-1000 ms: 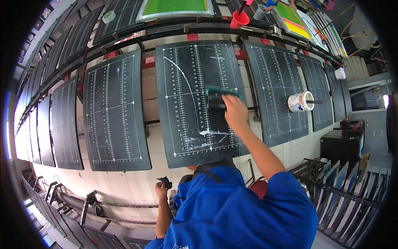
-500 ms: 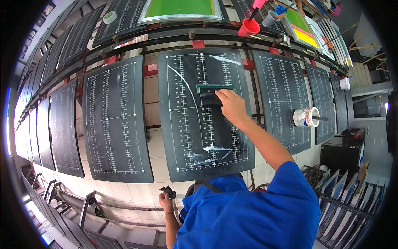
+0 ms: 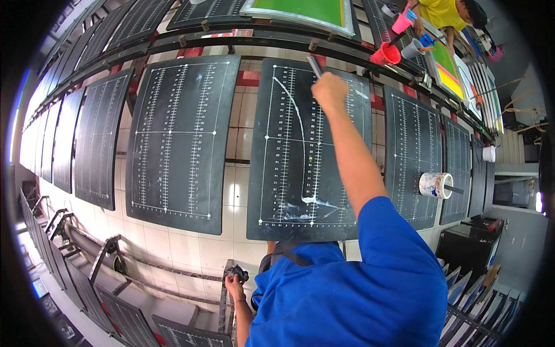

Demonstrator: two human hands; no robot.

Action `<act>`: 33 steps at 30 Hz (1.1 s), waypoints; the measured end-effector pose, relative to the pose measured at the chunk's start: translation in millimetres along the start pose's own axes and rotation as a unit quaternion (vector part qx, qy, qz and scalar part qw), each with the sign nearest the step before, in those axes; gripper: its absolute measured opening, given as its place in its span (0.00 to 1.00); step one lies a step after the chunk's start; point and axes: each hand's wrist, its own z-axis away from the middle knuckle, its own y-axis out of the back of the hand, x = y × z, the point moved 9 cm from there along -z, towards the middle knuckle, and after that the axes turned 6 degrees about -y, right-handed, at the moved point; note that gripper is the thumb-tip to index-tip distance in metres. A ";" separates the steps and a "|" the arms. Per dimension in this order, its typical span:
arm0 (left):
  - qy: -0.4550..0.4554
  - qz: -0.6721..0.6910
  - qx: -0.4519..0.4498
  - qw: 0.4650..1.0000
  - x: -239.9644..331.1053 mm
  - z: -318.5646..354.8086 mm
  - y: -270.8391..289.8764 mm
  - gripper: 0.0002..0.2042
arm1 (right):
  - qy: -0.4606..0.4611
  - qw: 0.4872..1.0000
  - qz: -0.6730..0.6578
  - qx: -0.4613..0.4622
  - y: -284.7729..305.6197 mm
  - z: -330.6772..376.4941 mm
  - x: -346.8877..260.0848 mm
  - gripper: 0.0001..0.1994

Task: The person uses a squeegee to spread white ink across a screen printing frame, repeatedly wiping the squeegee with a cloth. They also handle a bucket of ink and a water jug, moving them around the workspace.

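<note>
My right hand [image 3: 329,91] is closed around a squeegee [image 3: 315,66], turned nearly edge-on, so only a thin grey strip shows. It is over the far part of a dark printing board [image 3: 277,231] marked with white scales and lines; whether the blade touches the board I cannot tell. A white paste streak [image 3: 298,113] curves down the board's left half, and a white smear [image 3: 318,200] lies near its front edge. Low on the left, away from the board, my left hand [image 3: 233,287] grips a crumpled black cloth [image 3: 239,273].
Similar boards [image 3: 179,150] stand in a row on both sides. A paint-stained white tub [image 3: 432,185] sits on the right-hand board. Beyond the dark rail are a green screen frame [image 3: 303,8], a red cup [image 3: 385,54] and a person in yellow [image 3: 442,13]. Racked frames [image 3: 480,301] stand lower right.
My right hand has moved toward the board's far end, and the squeegee has turned from broadside to edge-on. The whole view has shifted, bringing the person in yellow into sight. My left hand keeps the cloth.
</note>
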 end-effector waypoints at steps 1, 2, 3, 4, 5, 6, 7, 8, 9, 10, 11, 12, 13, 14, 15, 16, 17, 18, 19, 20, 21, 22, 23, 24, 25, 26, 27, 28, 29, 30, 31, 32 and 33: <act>0.003 0.004 0.008 1.000 -5.0 3.9 3.7 0.06 | 0.030 1.000 -0.003 0.003 -2.4 8.2 -28.1 0.11; 0.005 0.006 0.013 1.000 -8.1 7.0 6.0 0.06 | 0.055 0.998 0.007 -0.007 -11.9 9.6 -50.0 0.10; 0.007 0.002 0.016 1.000 -11.5 9.0 9.2 0.06 | 0.102 0.993 0.002 -0.052 -12.2 21.4 -76.2 0.10; 0.006 -0.001 0.018 1.000 -13.6 8.8 11.9 0.06 | 0.140 0.990 0.013 -0.017 -18.5 22.8 -92.8 0.09; 0.005 -0.004 0.019 1.000 -14.5 6.6 14.9 0.07 | 0.176 0.984 0.007 0.015 -18.1 27.1 -102.7 0.08; 0.003 -0.005 0.020 1.000 -15.7 5.1 17.2 0.07 | 0.213 0.976 0.000 0.049 -17.9 33.9 -111.7 0.07; 0.001 -0.005 0.022 1.000 -16.3 3.3 19.6 0.07 | 0.239 0.969 -0.005 0.058 -21.2 42.3 -111.8 0.07; -0.003 -0.001 0.018 1.000 -16.0 1.6 22.1 0.07 | 0.262 0.963 -0.010 0.069 -22.8 51.2 -105.8 0.06; -0.007 0.005 0.017 1.000 -19.6 0.0 24.3 0.07 | 0.289 0.954 -0.015 0.078 -22.0 62.7 -103.9 0.06; -0.011 0.011 0.014 1.000 -22.1 -3.2 26.4 0.07 | 0.306 0.948 -0.030 0.077 -23.3 77.3 -96.8 0.06; -0.018 0.005 0.017 1.000 -27.7 -6.1 28.5 0.07 | 0.328 0.941 -0.044 0.076 -22.4 101.2 -90.3 0.06; -0.021 0.003 0.014 1.000 -27.0 -9.3 28.2 0.07 | 0.343 0.935 -0.057 0.075 -18.3 125.4 -79.5 0.07; -0.026 -0.003 0.004 1.000 -25.0 -15.1 25.1 0.07 | 0.334 0.941 -0.040 0.038 -22.5 145.6 -67.5 0.13; -0.032 -0.006 -0.004 0.999 -23.5 -20.4 22.4 0.07 | 0.325 0.945 -0.023 0.002 -24.7 170.0 -57.1 0.19; -0.015 0.000 -0.018 1.000 -18.7 -24.1 16.0 0.06 | 0.332 0.943 -0.030 -0.001 -20.7 195.6 -46.9 0.21; -0.018 0.004 -0.025 1.000 -18.6 -30.4 16.1 0.06 | 0.342 0.939 -0.040 -0.009 -19.1 224.5 -37.8 0.23; -0.033 -0.012 -0.033 0.999 -13.9 -37.6 15.1 0.06 | 0.355 0.933 -0.059 -0.004 -16.5 253.2 -26.1 0.24; -0.048 -0.027 -0.042 0.998 -6.9 -44.3 10.8 0.06 | 0.368 0.927 -0.077 0.003 -12.2 279.8 -14.1 0.26; -0.058 -0.028 -0.050 0.997 -0.1 -49.6 7.3 0.07 | 0.363 0.928 -0.081 -0.011 -10.2 304.2 -1.1 0.26; -0.067 -0.026 -0.055 0.996 5.3 -53.4 5.5 0.07 | 0.361 0.928 -0.086 -0.025 -7.9 328.1 9.6 0.27; -0.085 -0.025 -0.056 0.994 13.2 -56.4 4.1 0.06 | 0.367 0.926 -0.085 -0.030 -3.6 350.5 21.0 0.25; -0.087 -0.020 -0.061 0.994 19.0 -60.0 2.8 0.06 | 0.372 0.924 -0.085 -0.034 2.9 369.2 34.2 0.24; -0.087 -0.014 -0.065 0.994 23.9 -62.1 2.0 0.06 | 0.377 0.922 -0.084 -0.039 9.0 381.3 46.1 0.22; -0.088 -0.007 -0.069 0.994 26.3 -62.3 3.0 0.05 | 0.367 0.926 -0.067 -0.058 11.3 384.5 60.5 0.23; -0.098 -0.009 -0.075 0.992 26.4 -63.6 6.4 0.05 | 0.357 0.930 -0.051 -0.077 13.8 386.5 76.9 0.23; -0.097 -0.008 -0.074 0.993 23.5 -64.1 11.1 0.05 | 0.346 0.932 -0.034 -0.097 15.4 387.8 90.1 0.23; -0.095 -0.009 -0.072 0.993 19.8 -63.9 16.3 0.05 | 0.321 0.943 -0.038 -0.085 22.4 381.2 101.2 0.23; -0.095 -0.010 -0.070 0.993 17.6 -65.8 20.6 0.05 | 0.294 0.952 -0.043 -0.071 29.9 368.2 109.4 0.24; -0.091 -0.014 -0.073 0.993 14.3 -66.9 24.2 0.06 | 0.267 0.961 -0.048 -0.057 34.6 356.2 113.5 0.24; -0.087 -0.019 -0.077 0.993 8.5 -68.8 28.8 0.06 | 0.254 0.965 -0.057 -0.032 38.9 347.0 111.2 0.24; -0.084 -0.024 -0.083 0.993 6.1 -69.7 31.0 0.06 | 0.240 0.969 -0.064 -0.005 42.3 337.1 109.3 0.24; -0.082 -0.032 -0.084 0.993 5.0 -71.4 34.1 0.06 | 0.224 0.972 -0.072 0.022 45.0 331.2 109.0 0.24; -0.080 -0.039 -0.084 0.993 5.5 -72.5 36.0 0.06 | 0.243 0.965 -0.078 0.053 37.6 331.4 106.9 0.24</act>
